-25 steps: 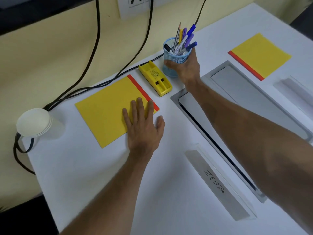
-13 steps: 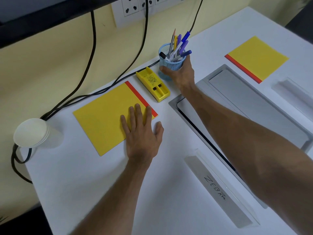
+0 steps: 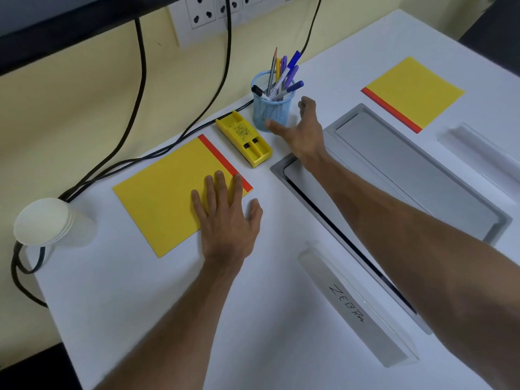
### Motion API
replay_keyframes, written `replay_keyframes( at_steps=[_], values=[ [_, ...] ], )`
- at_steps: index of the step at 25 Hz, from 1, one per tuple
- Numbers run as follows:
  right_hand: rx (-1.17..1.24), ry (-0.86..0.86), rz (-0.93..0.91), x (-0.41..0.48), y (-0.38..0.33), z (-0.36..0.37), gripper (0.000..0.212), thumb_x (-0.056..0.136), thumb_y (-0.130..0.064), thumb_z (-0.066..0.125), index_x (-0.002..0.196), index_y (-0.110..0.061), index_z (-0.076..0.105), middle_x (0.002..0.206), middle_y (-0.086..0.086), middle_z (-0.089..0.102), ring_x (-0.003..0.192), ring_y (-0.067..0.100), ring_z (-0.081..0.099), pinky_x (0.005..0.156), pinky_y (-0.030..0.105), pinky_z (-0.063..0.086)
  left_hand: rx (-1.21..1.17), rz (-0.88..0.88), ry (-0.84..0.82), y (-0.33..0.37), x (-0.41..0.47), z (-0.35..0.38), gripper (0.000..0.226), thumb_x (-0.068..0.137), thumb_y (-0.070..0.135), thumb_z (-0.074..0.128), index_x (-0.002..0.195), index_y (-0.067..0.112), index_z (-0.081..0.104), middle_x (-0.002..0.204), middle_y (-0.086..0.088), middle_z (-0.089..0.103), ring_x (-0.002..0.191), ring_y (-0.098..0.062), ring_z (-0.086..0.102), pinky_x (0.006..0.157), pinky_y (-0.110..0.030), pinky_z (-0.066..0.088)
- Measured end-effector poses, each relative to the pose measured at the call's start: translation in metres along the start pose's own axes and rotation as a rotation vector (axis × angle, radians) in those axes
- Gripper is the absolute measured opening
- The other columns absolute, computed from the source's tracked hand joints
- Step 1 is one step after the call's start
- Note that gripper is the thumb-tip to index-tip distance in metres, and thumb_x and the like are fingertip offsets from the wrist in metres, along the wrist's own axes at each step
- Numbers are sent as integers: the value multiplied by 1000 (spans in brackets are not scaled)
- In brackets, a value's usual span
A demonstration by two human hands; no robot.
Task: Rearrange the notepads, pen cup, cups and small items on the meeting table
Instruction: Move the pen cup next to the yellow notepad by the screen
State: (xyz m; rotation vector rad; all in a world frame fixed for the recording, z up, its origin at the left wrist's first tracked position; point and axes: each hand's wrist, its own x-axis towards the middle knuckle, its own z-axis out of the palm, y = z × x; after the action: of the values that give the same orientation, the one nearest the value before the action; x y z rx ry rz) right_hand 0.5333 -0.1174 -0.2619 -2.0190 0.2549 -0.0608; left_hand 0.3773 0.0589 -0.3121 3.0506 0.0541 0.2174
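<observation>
Pen cup (image 3: 270, 109) stands just beside right hand (image 3: 305, 133).

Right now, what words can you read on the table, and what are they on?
"ZEBRA": handwritten on the paper in the clear name stand, nearest the camera.
Label on the yellow plastic tool: too blurred to read.
Pens in the pen cup: any print is too small to read.
</observation>
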Motion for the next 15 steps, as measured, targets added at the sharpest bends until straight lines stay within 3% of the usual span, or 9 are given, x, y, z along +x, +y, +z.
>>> replay_keyframes(
  at_steps=[2,6,10,13,15],
  values=[
    [-32,22,-25,-25,3,-15,91,83,-40,79,153,-14,26,161,5,36,147,21,36,117,36,34,3,10,9,0,0,2,66,99,57,23,154,19,29,161,-15,26,151,-33,17,119,-58,15],
    [-219,-13,-136,-104,0,-58,69,89,-30,70,149,-15,38,154,5,47,139,23,44,107,28,32,-15,26,-9,1,-2,-6,66,99,55,24,153,17,31,160,-17,29,150,-35,19,118,-59,15],
    [-304,-62,-208,-192,-6,-104,43,94,-21,66,135,-11,57,145,6,56,131,25,51,106,42,45,8,96,-57,7,-18,-33,67,102,52,22,155,11,26,161,-17,27,151,-34,17,118,-61,8],
    [-329,-36,-242,-252,-8,-135,34,96,-15,64,129,-7,63,143,10,58,130,27,54,103,41,47,-71,138,-37,31,-46,-70,67,103,51,24,155,9,25,161,-15,27,151,-31,18,120,-59,7],
    [-361,-17,-225,-291,-7,-155,33,96,-13,63,129,-6,64,143,13,56,128,29,55,104,42,46,-162,203,-20,50,-74,-101,62,103,46,33,151,7,34,161,-15,28,150,-30,23,121,-55,12]
  ],
)
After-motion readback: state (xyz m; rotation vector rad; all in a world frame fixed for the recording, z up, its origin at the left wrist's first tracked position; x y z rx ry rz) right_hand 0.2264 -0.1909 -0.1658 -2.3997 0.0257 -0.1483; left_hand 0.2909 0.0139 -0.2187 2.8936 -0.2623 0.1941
